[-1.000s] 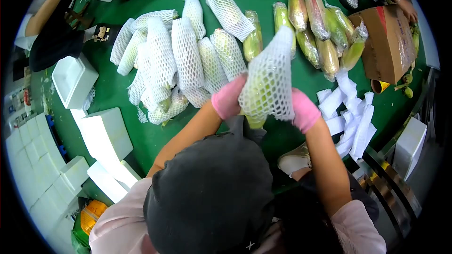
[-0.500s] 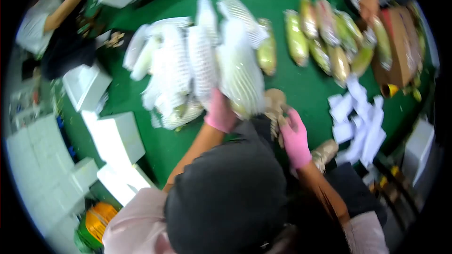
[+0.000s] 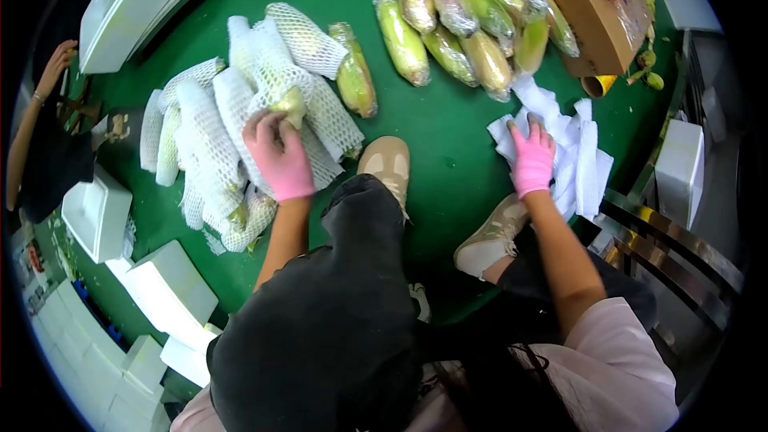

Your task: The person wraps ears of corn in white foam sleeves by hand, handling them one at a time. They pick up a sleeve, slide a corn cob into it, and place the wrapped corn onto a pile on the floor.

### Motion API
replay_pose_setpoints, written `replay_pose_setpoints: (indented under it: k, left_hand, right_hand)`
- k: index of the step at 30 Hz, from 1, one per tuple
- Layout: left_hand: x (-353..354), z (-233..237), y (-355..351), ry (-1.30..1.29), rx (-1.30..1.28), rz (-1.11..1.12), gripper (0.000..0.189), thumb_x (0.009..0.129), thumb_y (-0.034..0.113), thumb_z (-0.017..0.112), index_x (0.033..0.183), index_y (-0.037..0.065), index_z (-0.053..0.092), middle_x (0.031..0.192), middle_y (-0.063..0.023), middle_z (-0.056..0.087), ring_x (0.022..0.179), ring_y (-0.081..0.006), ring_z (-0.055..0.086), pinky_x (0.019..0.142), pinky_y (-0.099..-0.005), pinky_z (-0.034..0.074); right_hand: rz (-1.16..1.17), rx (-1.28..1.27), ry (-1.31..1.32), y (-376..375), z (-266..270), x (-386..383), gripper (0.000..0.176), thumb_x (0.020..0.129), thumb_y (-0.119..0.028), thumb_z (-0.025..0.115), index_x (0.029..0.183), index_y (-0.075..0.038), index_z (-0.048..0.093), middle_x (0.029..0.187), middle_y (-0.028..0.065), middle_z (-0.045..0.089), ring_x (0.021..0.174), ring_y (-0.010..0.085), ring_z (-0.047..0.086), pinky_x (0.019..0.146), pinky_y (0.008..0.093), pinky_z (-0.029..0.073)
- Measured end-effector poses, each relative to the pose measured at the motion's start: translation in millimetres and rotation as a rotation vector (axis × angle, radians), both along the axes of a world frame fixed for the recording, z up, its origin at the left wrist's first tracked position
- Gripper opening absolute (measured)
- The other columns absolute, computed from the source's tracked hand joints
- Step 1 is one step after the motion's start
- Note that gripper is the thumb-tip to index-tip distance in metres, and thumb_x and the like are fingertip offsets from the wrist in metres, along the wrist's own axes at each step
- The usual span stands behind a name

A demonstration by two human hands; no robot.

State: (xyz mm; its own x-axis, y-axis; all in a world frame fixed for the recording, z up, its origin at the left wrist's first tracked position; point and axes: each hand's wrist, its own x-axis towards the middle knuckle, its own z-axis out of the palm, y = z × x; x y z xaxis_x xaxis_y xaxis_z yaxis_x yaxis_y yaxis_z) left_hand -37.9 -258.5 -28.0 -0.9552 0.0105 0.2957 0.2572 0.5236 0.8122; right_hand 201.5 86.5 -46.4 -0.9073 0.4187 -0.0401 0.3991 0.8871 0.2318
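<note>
While our left hand curls fingers on a netted cob atop the wrapped pile, our right hand spreads fingers on foam sleeves right of it; bare cobs beyond lie unwrapped.

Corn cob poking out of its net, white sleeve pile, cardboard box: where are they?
Netted corn cob [image 3: 291, 104], head view, on its bare yellow tip.
White sleeve pile [image 3: 589, 164], head view, on one sleeve.
Cardboard box [image 3: 596, 24], head view, on its brown side.
</note>
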Motion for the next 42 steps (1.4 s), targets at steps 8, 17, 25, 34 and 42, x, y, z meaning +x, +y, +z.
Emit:
replay_pose_setpoints:
  k: [8, 17, 25, 34, 42]
  left_hand:
    - [39, 52, 40, -0.437, 0.444, -0.950, 0.037, 0.080, 0.002, 0.059, 0.117, 0.002, 0.060, 0.122, -0.0142, 0.056, 0.120, -0.0264, 0.052, 0.102, -0.0364, 0.040]
    - [33, 22, 70, -0.378, 0.503, -0.676, 0.069, 0.100, 0.041, 0.037, 0.148, -0.005, 0.019, 0.152, -0.0220, 0.024, 0.143, -0.0329, 0.022, 0.116, -0.0396, 0.017]
    - [60, -27, 71, -0.639, 0.605, -0.523, 0.076, 0.092, 0.061, 0.046, 0.136, -0.002, 0.040, 0.134, -0.0149, 0.044, 0.119, -0.0234, 0.046, 0.102, -0.0347, 0.036]
    - [12, 4, 29, -1.246, 1.372, -0.152, 0.039, 0.092, 0.035, 0.058, 0.116, 0.005, 0.055, 0.104, -0.0103, 0.064, 0.094, -0.0230, 0.061, 0.085, -0.0372, 0.049]
    - [3, -24, 13, -1.595, 1.124, 0.216, 0.043, 0.088, 0.036, 0.063, 0.119, 0.007, 0.058, 0.112, -0.0117, 0.065, 0.104, -0.0263, 0.061, 0.089, -0.0385, 0.050]
  right_hand:
    - [0.274, -0.843, -0.254, -37, 65, -65, 0.037, 0.069, -0.012, 0.072, 0.104, -0.012, 0.059, 0.099, 0.0087, 0.062, 0.105, 0.0277, 0.058, 0.092, 0.0396, 0.043]
    - [-0.600, -2.611, 0.312, -154, 87, -141, 0.052, 0.093, -0.026, 0.056, 0.133, 0.004, 0.043, 0.117, 0.0071, 0.059, 0.104, 0.0128, 0.057, 0.090, 0.0245, 0.046]
    - [-0.020, -1.457, 0.540, -150, 22, -136, 0.012, 0.081, 0.000, 0.065, 0.088, -0.002, 0.056, 0.092, 0.0052, 0.060, 0.081, 0.0108, 0.053, 0.072, 0.0249, 0.046]
    - [-0.387, -2.387, 0.001, -130, 70, -152, 0.037, 0.087, -0.016, 0.060, 0.119, 0.003, 0.054, 0.111, 0.0115, 0.062, 0.101, 0.0170, 0.059, 0.086, 0.0309, 0.048]
    - [-0.324, -0.863, -0.131, -150, -77, -280, 0.041, 0.087, -0.035, 0.056, 0.113, -0.004, 0.062, 0.118, 0.0225, 0.061, 0.115, 0.0332, 0.057, 0.093, 0.0367, 0.048]
